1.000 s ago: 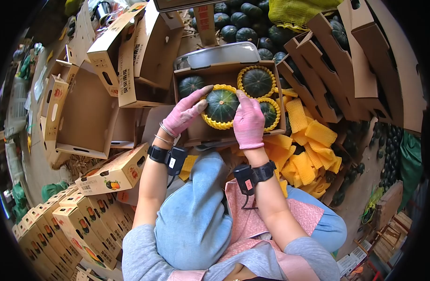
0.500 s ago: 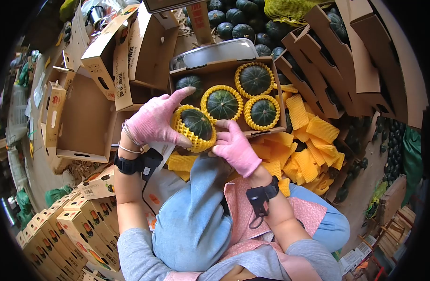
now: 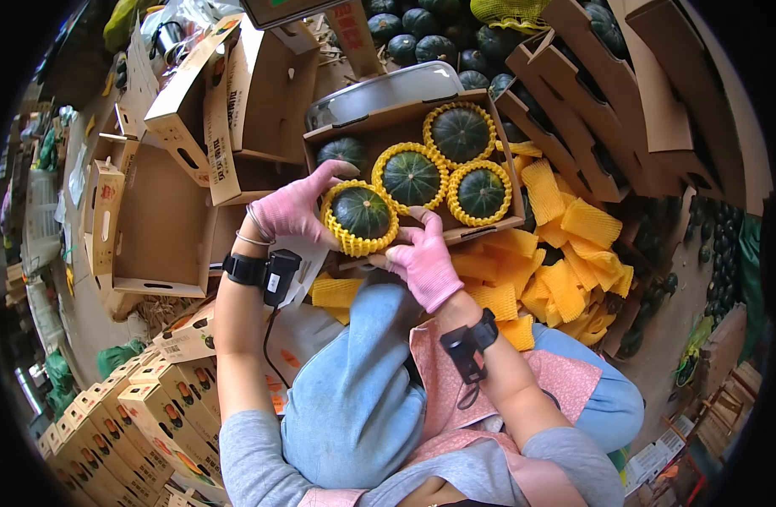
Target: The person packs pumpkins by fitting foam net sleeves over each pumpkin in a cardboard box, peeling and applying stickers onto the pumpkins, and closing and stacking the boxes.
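Note:
Between my two pink-gloved hands is a dark green squash [image 3: 359, 211] in a yellow foam net, at the near left corner of an open cardboard box [image 3: 388, 127]. My left hand [image 3: 293, 207] curves around its left side, thumb low and forefinger high. My right hand [image 3: 428, 264] grips at its lower right, fingers against the net's edge. Inside the box, three netted squashes sit to the right: one in the middle [image 3: 411, 178], one at the back [image 3: 461, 133] and one near the front [image 3: 479, 193]. A squash without a net [image 3: 342, 152] lies in the back left corner.
Yellow foam nets [image 3: 565, 291] lie heaped right of my knees. Open cardboard boxes [image 3: 164, 224] stand at the left, and more boxes [image 3: 608, 110] lean in a row at the right. Behind the box are a clear plastic tub [image 3: 384, 95] and loose squashes [image 3: 434, 46]. Printed cartons [image 3: 164, 414] stack lower left.
Both hands have shifted the netted squash slightly forward, farther over the box's near left corner. The whole view has also moved a little.

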The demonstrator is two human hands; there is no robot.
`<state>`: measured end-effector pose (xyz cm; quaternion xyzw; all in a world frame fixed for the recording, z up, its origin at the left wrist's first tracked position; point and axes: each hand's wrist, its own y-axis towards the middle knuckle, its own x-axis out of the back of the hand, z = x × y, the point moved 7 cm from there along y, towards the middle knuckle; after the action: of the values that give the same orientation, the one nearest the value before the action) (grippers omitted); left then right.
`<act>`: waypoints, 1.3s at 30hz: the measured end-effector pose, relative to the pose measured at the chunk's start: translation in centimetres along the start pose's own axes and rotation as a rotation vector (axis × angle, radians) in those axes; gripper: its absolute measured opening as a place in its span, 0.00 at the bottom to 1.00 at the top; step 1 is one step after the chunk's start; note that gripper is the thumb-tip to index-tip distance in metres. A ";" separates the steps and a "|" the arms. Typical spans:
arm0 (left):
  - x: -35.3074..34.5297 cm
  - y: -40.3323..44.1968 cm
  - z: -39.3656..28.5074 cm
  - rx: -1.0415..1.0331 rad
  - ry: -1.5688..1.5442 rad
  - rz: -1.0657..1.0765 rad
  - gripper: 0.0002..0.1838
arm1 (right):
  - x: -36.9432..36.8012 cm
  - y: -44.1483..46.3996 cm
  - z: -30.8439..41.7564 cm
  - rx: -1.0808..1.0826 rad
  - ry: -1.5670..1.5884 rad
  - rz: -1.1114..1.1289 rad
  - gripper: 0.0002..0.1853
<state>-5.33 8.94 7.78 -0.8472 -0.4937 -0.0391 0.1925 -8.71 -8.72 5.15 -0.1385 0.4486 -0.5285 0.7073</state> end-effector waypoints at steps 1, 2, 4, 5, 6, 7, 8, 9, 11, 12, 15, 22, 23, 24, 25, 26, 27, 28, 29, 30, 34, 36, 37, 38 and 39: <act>-0.1 -0.1 0.4 0.034 -0.008 0.000 0.53 | 0.1 -0.1 0.2 -0.043 0.061 0.029 0.37; -0.1 -0.1 0.5 0.066 -0.015 -0.002 0.53 | -0.1 0.1 0.2 -0.057 0.129 0.065 0.36; -0.2 -0.1 0.3 0.035 0.043 -0.060 0.50 | 0.2 0.1 0.5 -0.212 0.249 0.038 0.35; -0.7 0.0 0.3 0.054 0.176 -0.062 0.48 | 0.0 0.1 0.6 -0.289 0.311 0.026 0.35; -1.3 0.0 0.3 0.156 0.448 -0.058 0.46 | 0.1 0.4 0.4 -0.282 0.346 0.014 0.33; -2.1 0.0 0.1 0.257 0.720 -0.051 0.45 | 0.3 1.0 0.1 -0.299 0.354 0.046 0.33; -2.8 0.1 0.0 0.344 0.801 -0.062 0.44 | 0.6 1.7 -0.1 -0.316 0.364 0.077 0.32; -3.6 0.2 0.2 0.329 0.936 -0.121 0.45 | 0.6 2.0 -0.1 -0.331 0.377 0.107 0.31; -4.7 0.4 0.5 0.408 1.085 -0.145 0.44 | 0.5 1.6 0.7 -0.351 0.177 0.109 0.35; -4.8 0.4 0.0 0.435 1.106 -0.124 0.44 | 0.0 0.9 2.0 -0.371 0.050 0.111 0.36; -5.1 0.4 -1.1 0.446 1.196 -0.150 0.44 | 0.3 -0.3 5.1 -0.300 -0.355 0.189 0.34; 0.6 0.7 -2.5 0.364 0.952 -0.377 0.36 | 16.5 -3.9 12.2 0.426 -0.971 -0.475 0.11; 1.1 1.5 -2.1 0.508 1.018 -0.427 0.35 | 17.8 -4.3 12.7 0.628 -1.516 -0.593 0.13; 0.8 2.4 -1.6 0.490 1.169 -0.481 0.37 | 17.6 -4.6 12.5 0.487 -1.620 -0.621 0.14; 0.6 3.0 -0.8 0.535 1.219 -0.503 0.40 | 17.4 -4.8 12.2 0.345 -1.716 -0.645 0.14; 0.7 3.2 -0.6 0.536 1.206 -0.510 0.41 | 17.5 -4.9 11.7 0.338 -1.771 -0.637 0.14; 0.8 3.2 -0.6 0.541 1.192 -0.516 0.42 | 17.7 -4.8 11.0 0.331 -1.825 -0.625 0.13; 1.0 3.4 -0.5 0.561 1.162 -0.504 0.41 | 17.7 -4.4 10.4 0.334 -1.879 -0.608 0.13; 1.3 3.6 -0.7 0.581 1.135 -0.499 0.40 | 18.3 -4.0 10.0 0.301 -1.887 -0.579 0.13; 1.6 3.8 -0.9 0.584 1.146 -0.499 0.41 | 19.2 -3.7 9.8 0.271 -1.892 -0.549 0.12; 2.0 3.3 -1.5 0.405 1.076 -0.710 0.40 | 19.5 -3.9 10.0 0.424 -1.828 -0.440 0.10; 2.4 2.4 -1.3 0.319 0.915 -0.871 0.41 | 18.4 -5.1 11.1 0.545 -1.785 -0.413 0.07; 2.3 1.9 -1.2 0.274 0.826 -0.943 0.41 | 18.1 -6.1 12.2 0.524 -1.811 -0.478 0.06; 2.1 1.5 -2.5 0.110 0.707 -0.994 0.42 | 17.1 -7.6 13.8 0.500 -1.837 -0.543 0.06; 1.5 2.0 -4.3 -0.029 0.694 -0.946 0.41 | 16.3 -8.8 15.0 0.475 -1.861 -0.605 0.06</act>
<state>-2.35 7.78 11.57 -0.4748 -0.7256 -0.4027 0.2929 -1.85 -30.62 11.51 -0.4598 -0.4533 -0.4433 0.6217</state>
